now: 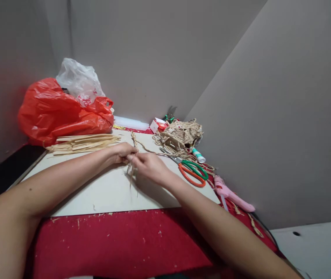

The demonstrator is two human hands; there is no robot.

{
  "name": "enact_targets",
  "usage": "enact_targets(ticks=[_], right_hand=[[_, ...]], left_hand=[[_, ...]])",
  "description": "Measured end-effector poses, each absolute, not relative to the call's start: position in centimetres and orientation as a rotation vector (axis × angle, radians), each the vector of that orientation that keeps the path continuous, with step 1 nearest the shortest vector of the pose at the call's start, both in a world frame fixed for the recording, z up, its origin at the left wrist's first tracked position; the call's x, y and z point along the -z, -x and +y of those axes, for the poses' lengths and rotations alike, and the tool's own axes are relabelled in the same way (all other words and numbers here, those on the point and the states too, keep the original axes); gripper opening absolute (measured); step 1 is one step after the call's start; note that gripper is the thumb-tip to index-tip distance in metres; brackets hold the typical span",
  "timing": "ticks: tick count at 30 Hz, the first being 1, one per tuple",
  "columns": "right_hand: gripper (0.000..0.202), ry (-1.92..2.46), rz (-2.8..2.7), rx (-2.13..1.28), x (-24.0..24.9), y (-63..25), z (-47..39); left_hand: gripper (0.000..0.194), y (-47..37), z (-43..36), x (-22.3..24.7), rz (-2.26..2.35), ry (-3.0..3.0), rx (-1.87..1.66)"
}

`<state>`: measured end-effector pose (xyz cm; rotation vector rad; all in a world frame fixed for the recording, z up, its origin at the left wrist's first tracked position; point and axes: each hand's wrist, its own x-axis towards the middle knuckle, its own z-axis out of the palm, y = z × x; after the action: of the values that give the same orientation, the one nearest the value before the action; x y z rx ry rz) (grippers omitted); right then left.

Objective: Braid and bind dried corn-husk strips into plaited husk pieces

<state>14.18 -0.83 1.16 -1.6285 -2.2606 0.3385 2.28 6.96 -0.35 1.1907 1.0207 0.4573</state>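
My left hand (123, 152) is closed on a braided straw cord (135, 140), whose upper end sticks up beyond the fingers. Against it, my right hand (148, 166) pinches the same straw, the fingers of both hands meeting. Loose thin strands (130, 176) hang below the hands over the white board (107, 197). Flat pale straw strips (84, 144) lie in a bundle behind my left forearm. To the right of my right hand are scissors (193, 172) with green and orange handles. A twisted cord runs from near the hands towards a pile of cord (182, 135).
Red and white plastic bags (63, 112) stand at the back left, above a black flat device (11, 168). A glue stick (198, 155), a small box (158, 125) and a pink glue gun (233, 194) lie right. Grey walls enclose the red-covered table (118, 244).
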Motion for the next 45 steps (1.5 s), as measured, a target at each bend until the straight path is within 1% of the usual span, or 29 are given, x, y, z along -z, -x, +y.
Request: enact_targets(ticks=[2,4,6,9,11,13,17,21,27,31,33,35,41,43,45], right_hand=[[0.046,1.656,-1.966,-0.37,-1.2,-15.3,0.4],[0.039,1.664,-1.728,-0.477,-0.8,-16.0,1.7],[0.032,1.654,-1.537,-0.746,-0.2,-16.1,2.9],[0.029,1.55,-1.291,-1.249,0.5,-15.8,3.7],[0.025,1.427,-1.192,-1.509,0.7,-15.8,3.8],[0.021,1.328,-1.164,-1.684,0.5,-16.1,3.8],[0.017,1.241,-1.194,-1.834,-0.1,-17.4,3.7],[0.014,1.23,-1.275,-1.834,-0.3,-18.2,3.8],[0.027,1.281,-1.351,-1.859,0.6,-18.7,4.5],[0.027,1.286,-1.272,-1.876,1.0,-18.5,4.6],[0.027,1.337,-1.277,-1.804,1.0,-18.1,4.5],[0.03,1.422,-1.329,-1.655,1.2,-17.6,4.4],[0.025,1.593,-1.54,-1.012,2.0,-16.3,4.0],[0.027,1.595,-1.523,-0.996,1.9,-16.2,3.8],[0.029,1.582,-1.422,-1.165,1.7,-16.1,3.5]], left_hand=[[0.027,-2.1,7.3,0.5,0.958,-1.171,-0.422],[0.025,-2.0,7.5,0.6,0.916,-1.154,-0.401],[0.024,-1.9,7.6,0.7,0.881,-1.144,-0.402],[0.024,-1.9,7.5,0.7,0.849,-1.172,-0.418],[0.023,-1.9,7.4,0.5,0.845,-1.202,-0.427],[0.022,-2.0,7.3,0.4,0.856,-1.212,-0.43],[0.023,-2.0,7.3,0.3,0.849,-1.183,-0.437],[0.021,-1.7,7.6,0.6,0.788,-1.178,-0.42],[0.018,-1.5,7.6,0.5,0.722,-1.321,-0.327],[0.015,-1.5,7.5,0.2,0.734,-1.427,-0.282],[0.019,-1.3,7.7,0.0,0.761,-1.479,-0.243],[0.024,-1.1,8.0,-0.3,0.786,-1.498,-0.192],[0.029,-1.5,7.6,-1.4,0.899,-1.266,-0.128],[0.029,-2.4,6.5,-1.3,0.948,-1.203,-0.187],[0.025,-3.4,5.0,-0.9,0.984,-1.197,-0.308]])
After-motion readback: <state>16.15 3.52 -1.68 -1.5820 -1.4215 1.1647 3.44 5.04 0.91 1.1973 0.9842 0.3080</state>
